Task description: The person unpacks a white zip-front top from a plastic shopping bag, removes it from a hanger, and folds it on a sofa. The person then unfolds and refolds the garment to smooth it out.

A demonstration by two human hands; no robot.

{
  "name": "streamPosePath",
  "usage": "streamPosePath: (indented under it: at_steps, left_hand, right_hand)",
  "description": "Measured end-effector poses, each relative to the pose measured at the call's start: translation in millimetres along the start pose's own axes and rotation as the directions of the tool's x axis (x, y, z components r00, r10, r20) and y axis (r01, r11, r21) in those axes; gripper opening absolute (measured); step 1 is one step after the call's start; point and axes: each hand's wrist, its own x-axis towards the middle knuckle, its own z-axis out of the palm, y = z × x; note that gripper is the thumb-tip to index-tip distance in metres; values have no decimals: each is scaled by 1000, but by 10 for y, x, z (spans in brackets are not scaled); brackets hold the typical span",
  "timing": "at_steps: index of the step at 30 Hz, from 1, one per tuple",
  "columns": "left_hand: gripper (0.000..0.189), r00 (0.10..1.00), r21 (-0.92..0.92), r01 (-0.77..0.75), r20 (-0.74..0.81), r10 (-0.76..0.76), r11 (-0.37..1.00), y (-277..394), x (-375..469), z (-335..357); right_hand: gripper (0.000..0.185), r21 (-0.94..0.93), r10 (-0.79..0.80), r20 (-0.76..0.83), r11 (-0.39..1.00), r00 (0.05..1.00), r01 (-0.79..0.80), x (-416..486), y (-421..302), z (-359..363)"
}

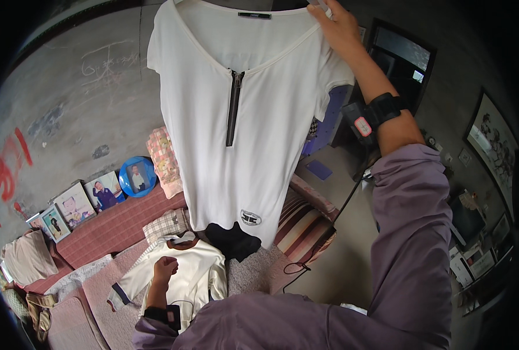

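A white short-sleeved top [242, 175] with a black front zip and a printed badge near its hem hangs upright before me. My right hand [340, 26] is raised and grips its right shoulder, where a pale piece, perhaps of a hanger, shows at the fingers. My left hand [166, 267] is lowered, its fingers curled with nothing visible in them. Beneath that hand a cream long-sleeved shirt [194, 267] with dark cuffs and a hanger at its collar lies on the sofa. Black cloth [233, 241] shows just below the white top's hem.
A reddish sofa [124, 210] runs along the grey wall, with framed photos [105, 191] on its back. A striped cushion [305, 223], a checked pillow [167, 225] and draped clothes [30, 258] rest on it. A dark cable [351, 192] hangs from my right wrist device.
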Motion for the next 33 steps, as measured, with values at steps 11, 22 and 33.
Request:
streamPosePath:
  at_steps: [11,22,33]
  left_hand:
    - [18,1000,-51,9,29,-8,999,127,-133,75]
    - [57,857,-330,-444,116,502,833,1915,-159,582]
    - [36,912,-512,-148,261,317,846,2349,-436,753]
  right_hand:
    - [44,33,84,64,996,994,-86,17,304,7]
    - [41,160,47,73,985,996,-59,-87,118,17]
    - [41,248,78,122,963,989,-106,-215,22,66]
